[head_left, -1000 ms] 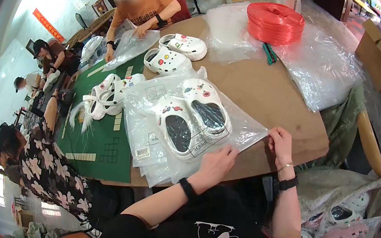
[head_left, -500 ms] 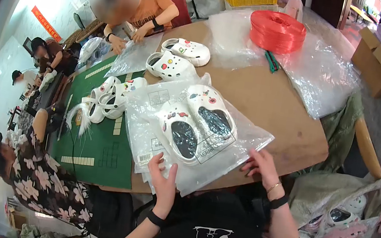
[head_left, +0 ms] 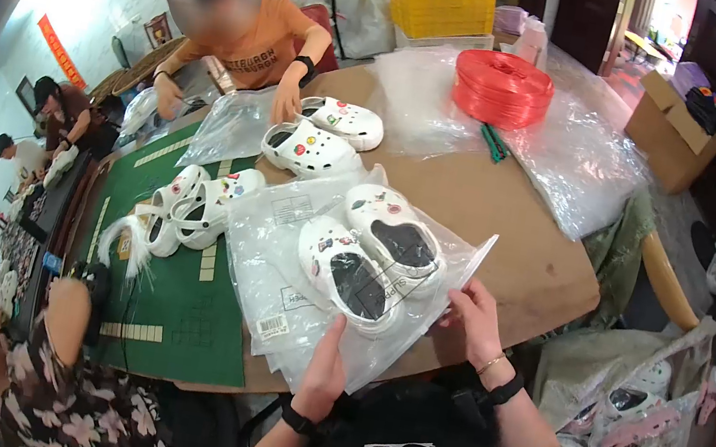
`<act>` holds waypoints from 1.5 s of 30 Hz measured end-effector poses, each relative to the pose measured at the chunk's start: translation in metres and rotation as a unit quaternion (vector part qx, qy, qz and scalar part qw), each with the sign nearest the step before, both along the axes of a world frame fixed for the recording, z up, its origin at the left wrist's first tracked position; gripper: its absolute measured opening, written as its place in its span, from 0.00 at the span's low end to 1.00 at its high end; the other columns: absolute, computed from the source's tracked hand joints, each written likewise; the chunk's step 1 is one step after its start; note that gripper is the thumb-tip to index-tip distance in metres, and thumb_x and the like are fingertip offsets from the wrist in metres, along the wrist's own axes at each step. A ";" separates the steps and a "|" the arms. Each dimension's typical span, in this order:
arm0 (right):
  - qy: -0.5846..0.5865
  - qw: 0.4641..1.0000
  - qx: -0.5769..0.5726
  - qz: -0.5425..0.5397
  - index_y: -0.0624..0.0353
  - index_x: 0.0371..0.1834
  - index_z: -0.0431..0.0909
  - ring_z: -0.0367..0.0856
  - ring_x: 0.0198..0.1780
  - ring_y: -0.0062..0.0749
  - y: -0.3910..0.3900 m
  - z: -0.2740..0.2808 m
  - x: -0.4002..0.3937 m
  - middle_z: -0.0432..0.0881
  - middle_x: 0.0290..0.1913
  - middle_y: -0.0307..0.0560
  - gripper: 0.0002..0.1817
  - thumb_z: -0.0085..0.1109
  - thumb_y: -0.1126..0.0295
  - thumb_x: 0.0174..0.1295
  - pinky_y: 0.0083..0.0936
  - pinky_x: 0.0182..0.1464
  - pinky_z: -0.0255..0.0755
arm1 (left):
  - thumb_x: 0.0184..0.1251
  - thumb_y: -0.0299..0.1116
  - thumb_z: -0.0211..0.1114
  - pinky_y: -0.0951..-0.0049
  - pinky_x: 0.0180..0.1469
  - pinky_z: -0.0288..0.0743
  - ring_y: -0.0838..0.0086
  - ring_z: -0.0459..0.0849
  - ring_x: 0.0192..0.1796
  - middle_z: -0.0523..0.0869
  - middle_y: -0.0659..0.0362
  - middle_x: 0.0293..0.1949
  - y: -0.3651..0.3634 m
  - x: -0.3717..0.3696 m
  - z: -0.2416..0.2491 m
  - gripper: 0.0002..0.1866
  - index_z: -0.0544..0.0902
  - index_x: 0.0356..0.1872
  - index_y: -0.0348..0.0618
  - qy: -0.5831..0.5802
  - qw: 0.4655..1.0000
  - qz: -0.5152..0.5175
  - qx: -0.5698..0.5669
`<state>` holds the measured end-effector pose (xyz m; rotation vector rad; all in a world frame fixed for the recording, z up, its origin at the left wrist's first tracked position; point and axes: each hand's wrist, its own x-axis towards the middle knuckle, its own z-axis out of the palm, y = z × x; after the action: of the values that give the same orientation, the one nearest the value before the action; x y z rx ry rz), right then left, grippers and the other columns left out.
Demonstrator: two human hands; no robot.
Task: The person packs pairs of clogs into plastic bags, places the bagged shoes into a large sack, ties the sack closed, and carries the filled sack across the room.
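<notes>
A pair of white clogs (head_left: 334, 253) with charms and dark insoles lies inside a clear printed plastic bag (head_left: 273, 280) at the table's front edge. My left hand (head_left: 326, 370) touches the bag's near side, thumb raised beside a clog; its other fingers are mostly hidden by the bag. At the bag's right edge, my right hand (head_left: 475, 317) has its fingers curled against the plastic, pinching it. Beyond the bag stand two more white clogs (head_left: 313, 152), and a further pair (head_left: 204, 209) rests on the green mat to the left.
A red twine roll (head_left: 502, 89) and green-handled snips (head_left: 493, 142) sit among plastic bags (head_left: 574, 179). Across the table, a person in orange (head_left: 260, 41) reaches to a clog. A person in a floral top (head_left: 72, 403) is at lower left. A sack of clogs (head_left: 560, 371) stands right.
My right hand has closed on the bag's right edge, which now stands up. My left hand has moved in against the bag. The person opposite now reaches for a clog. The view has shifted.
</notes>
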<state>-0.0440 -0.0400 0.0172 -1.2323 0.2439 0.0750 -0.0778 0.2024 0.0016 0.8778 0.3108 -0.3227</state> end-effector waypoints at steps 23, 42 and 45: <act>-0.253 0.712 -0.652 0.056 0.60 0.32 0.77 0.83 0.29 0.50 0.103 0.007 0.094 0.82 0.23 0.54 0.11 0.54 0.63 0.59 0.45 0.35 0.75 | 0.76 0.47 0.51 0.49 0.63 0.69 0.62 0.69 0.67 0.67 0.54 0.67 0.006 -0.015 -0.032 0.28 0.62 0.68 0.41 -0.010 0.999 0.033 -0.027; -0.237 0.856 -0.449 -0.092 0.61 0.34 0.72 0.79 0.36 0.55 -0.014 0.030 -0.049 0.77 0.30 0.59 0.12 0.58 0.64 0.57 0.47 0.39 0.70 | 0.77 0.51 0.46 0.53 0.69 0.60 0.65 0.68 0.67 0.70 0.57 0.65 0.011 -0.013 -0.034 0.27 0.65 0.68 0.44 -0.007 0.999 -0.017 0.041; -0.177 0.861 -0.446 -0.170 0.62 0.36 0.73 0.78 0.36 0.55 -0.061 0.033 -0.100 0.77 0.32 0.58 0.10 0.58 0.69 0.55 0.43 0.38 0.72 | 0.77 0.51 0.47 0.52 0.68 0.61 0.64 0.69 0.65 0.72 0.57 0.59 0.019 -0.010 -0.048 0.27 0.65 0.67 0.42 -0.025 0.997 -0.005 0.071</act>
<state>-0.1440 -0.1009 0.0499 -2.0709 0.1692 -0.6391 -0.0876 0.2210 -0.0463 1.0262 0.2860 -0.2911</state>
